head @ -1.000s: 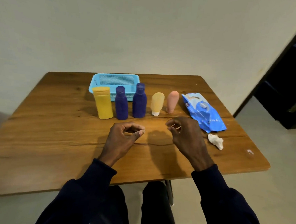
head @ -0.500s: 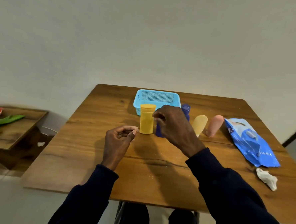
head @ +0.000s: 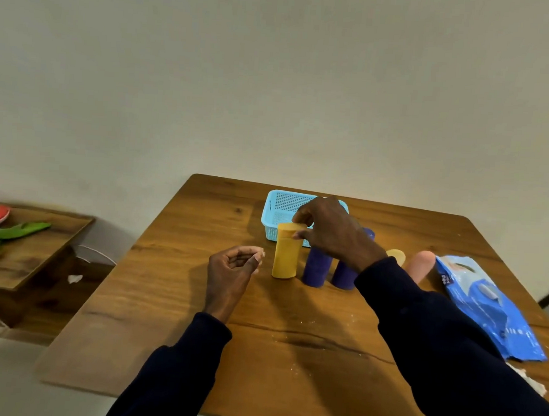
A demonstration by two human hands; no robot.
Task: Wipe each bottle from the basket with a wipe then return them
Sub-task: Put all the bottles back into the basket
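Bottles stood in a row on the table (head: 171,298), just nearer than the empty blue basket (head: 278,208) behind the fingers, presumably unloaded for wiping, with the wipes pack (head: 486,304) well off to the right. The right hand (head: 333,230) had fingertips closed on the cap of the yellow bottle (head: 284,256), upright at the row's left end, apparently to lift it. The left hand (head: 231,269) hovered just beside it, fingers loosely curled and pinched together; whether on anything, I could not tell.
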